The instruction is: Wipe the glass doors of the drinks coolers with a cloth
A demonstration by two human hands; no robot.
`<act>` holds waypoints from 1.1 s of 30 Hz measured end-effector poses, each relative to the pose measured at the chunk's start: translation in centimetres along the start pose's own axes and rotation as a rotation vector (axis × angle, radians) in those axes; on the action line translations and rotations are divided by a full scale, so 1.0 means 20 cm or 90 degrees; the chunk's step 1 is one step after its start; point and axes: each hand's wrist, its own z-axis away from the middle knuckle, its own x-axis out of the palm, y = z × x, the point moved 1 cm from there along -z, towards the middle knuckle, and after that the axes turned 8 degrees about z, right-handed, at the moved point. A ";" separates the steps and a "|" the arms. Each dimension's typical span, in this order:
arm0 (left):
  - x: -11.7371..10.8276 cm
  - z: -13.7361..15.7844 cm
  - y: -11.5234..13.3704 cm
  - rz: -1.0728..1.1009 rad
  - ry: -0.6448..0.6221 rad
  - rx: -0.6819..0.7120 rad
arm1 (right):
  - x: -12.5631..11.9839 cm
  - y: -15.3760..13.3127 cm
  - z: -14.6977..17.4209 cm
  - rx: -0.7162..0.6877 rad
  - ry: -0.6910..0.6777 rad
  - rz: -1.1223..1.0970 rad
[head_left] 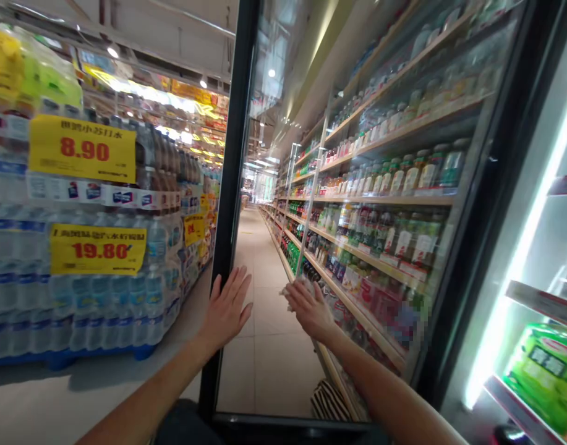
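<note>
A glass door (269, 247) in a black frame (232, 161) stands swung out in front of me. My left hand (227, 309) lies with fingers stretched out over the frame's left upright and the edge of the pane. Against the glass, my right hand (311, 309) presses a crumpled white cloth or tissue (285, 292), mostly covered by the fingers. Through or mirrored in the pane appear long shelves of bottled drinks (410, 179).
Left of the door, packs of bottled water (102, 293) are stacked on a blue pallet (60, 357), with yellow price signs (98, 250). At right, a lit cooler shelf (519, 402) holds a green package (545, 374). A tiled aisle (253, 247) shows in the glass.
</note>
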 end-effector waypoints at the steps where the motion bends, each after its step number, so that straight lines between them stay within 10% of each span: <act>1: 0.01 -0.02 0.01 0.001 -0.001 0.003 | 0.00 0.02 0.00 0.002 0.008 0.008; 7: 0.04 -0.17 0.08 0.016 -0.005 0.022 | -0.05 0.24 -0.11 0.235 0.088 0.107; 13: 0.10 -0.25 0.16 0.040 -0.011 0.042 | -0.07 0.19 0.09 0.101 0.016 0.057; 19: 0.18 -0.33 0.26 0.041 0.001 0.063 | -0.07 0.36 0.04 0.245 0.063 0.116; 25: 0.21 -0.37 0.30 0.048 -0.008 0.084 | -0.10 0.28 0.16 0.129 0.011 0.065; 33: 0.21 -0.51 0.32 0.060 -0.005 0.090 | -0.11 0.37 0.11 0.261 0.031 0.112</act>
